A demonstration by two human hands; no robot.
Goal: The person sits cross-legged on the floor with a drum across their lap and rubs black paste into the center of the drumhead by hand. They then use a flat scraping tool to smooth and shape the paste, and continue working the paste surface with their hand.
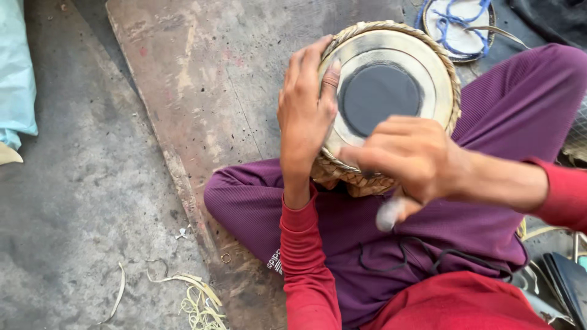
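Note:
A small hand drum rests on my lap, its pale skin head with a black round patch facing up and a braided strap ring around the rim. My left hand grips the drum's left rim, thumb on the skin. My right hand is closed on a small pale rounded object at the drum's near edge; what that object is I cannot tell. I sit cross-legged in purple trousers and red sleeves.
A worn wooden board lies under my legs on a grey concrete floor. Pale strap shavings lie at the lower left. A round dish with blue cord sits at the top right. A light blue bag is at the left edge.

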